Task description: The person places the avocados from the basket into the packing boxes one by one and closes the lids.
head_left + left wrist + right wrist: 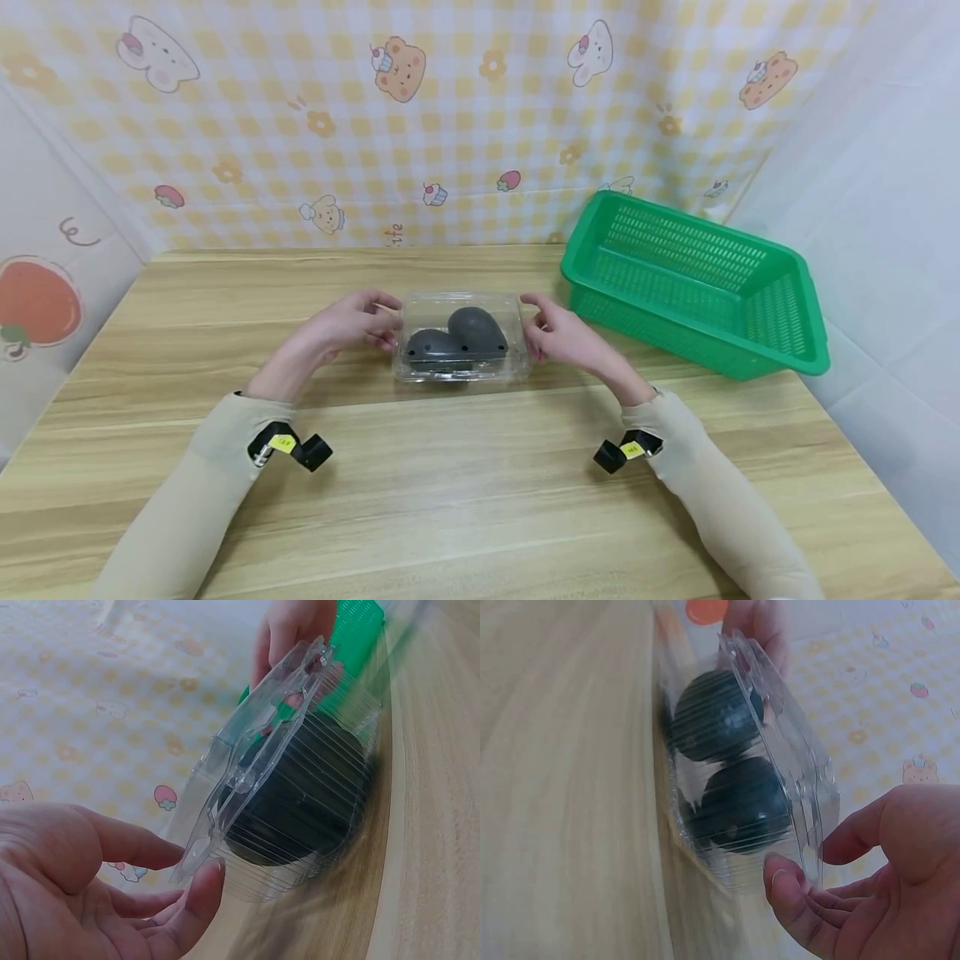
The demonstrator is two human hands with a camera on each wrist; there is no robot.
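A clear plastic clamshell box (pixel 423 310) with two dark, smooth, egg-shaped fruits (pixel 476 327), avocado-like, is in the middle of the head view. Its lid lies over its ribbed base, the two rims close together. At the box's left end, my left hand (pixel 358 321) pinches the rim between thumb and fingers. My right hand (pixel 562 333) grips the opposite end the same way, the thumb (pixel 786 881) on the base side in the right wrist view. Both wrist views show the box (pixel 217 769) from its ends, close over the wooden table.
To the right of my right hand stands a green perforated plastic basket (pixel 675 333), its rim near the table's right edge. A yellow checked cloth (pixel 465 142) hangs behind the wooden table (pixel 442 492). White sheeting covers both sides.
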